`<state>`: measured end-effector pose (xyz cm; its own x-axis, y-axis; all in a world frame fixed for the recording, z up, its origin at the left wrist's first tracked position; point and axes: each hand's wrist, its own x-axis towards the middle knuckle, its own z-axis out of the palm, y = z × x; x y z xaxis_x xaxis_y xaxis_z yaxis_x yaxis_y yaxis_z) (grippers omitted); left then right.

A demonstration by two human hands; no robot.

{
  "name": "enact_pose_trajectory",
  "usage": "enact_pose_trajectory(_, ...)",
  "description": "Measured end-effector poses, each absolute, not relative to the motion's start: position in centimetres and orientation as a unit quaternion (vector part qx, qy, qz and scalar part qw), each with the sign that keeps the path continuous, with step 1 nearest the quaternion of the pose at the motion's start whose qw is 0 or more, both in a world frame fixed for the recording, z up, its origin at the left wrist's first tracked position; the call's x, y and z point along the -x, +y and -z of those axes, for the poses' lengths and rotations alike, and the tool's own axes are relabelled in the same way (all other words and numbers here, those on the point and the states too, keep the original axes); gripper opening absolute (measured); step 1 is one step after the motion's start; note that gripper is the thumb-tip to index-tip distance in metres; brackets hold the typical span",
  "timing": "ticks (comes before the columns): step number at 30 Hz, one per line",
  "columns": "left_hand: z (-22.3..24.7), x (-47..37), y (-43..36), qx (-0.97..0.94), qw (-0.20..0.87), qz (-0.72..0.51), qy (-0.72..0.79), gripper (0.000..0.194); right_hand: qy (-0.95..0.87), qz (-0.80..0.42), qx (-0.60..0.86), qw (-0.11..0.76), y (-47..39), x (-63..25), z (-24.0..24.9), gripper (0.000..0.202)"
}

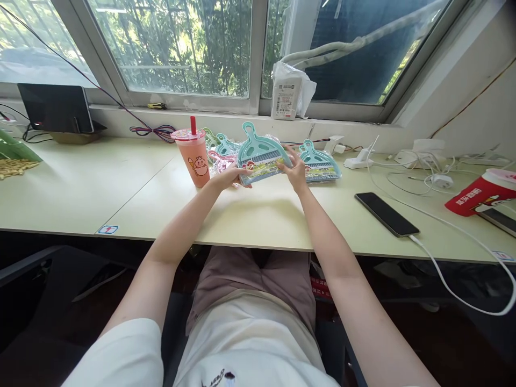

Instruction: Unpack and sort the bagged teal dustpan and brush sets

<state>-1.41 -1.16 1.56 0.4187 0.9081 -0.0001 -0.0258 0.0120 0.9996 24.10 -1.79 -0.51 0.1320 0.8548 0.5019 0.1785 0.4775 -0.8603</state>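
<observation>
Above the table, a wrapped teal dustpan-and-brush set (264, 156) is held between both hands, its looped handle pointing up and a printed label across the front. My left hand (233, 178) grips its lower left corner, thumb in front. At the right edge, my right hand (295, 170) closes on it, with the thumb on the label side. Just right of that hand lies a similar wrapped teal set (318, 164) on the table. Behind my left hand are more wrapped sets, one pink (221, 161) and another teal (226, 145), partly hidden.
A pink drink cup (194, 158) with a red straw stands left of my left hand. To the right are a phone (387, 214) on a white cable, a red cup (479, 193) and tangled chargers (439, 177). A tablet (56, 107) stands at the far left.
</observation>
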Motion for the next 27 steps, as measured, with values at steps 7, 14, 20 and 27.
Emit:
enact_pose_trajectory(7,-1.0,1.4,-0.8,-0.611,0.581,-0.388,0.372,0.071,-0.530,-0.450,0.432,0.575,-1.3,-24.2,0.8,0.041)
enact_pose_trajectory(14,-2.2,-1.3,-3.8,-0.631,0.582,-0.422,0.292,0.079,-0.476,-0.394,0.449,0.646,-0.8,-25.1,0.4,0.028)
enact_pose_trajectory(20,-0.8,-2.7,-3.6,-0.577,0.541,-0.493,0.363,0.079,-0.495,-0.385,0.448,0.637,-0.5,-25.3,0.8,0.029)
enact_pose_trajectory(27,-0.1,-2.1,-1.7,-0.516,0.536,-0.536,0.399,0.034,-0.514,-0.410,0.428,0.620,-0.1,-24.4,1.2,0.024)
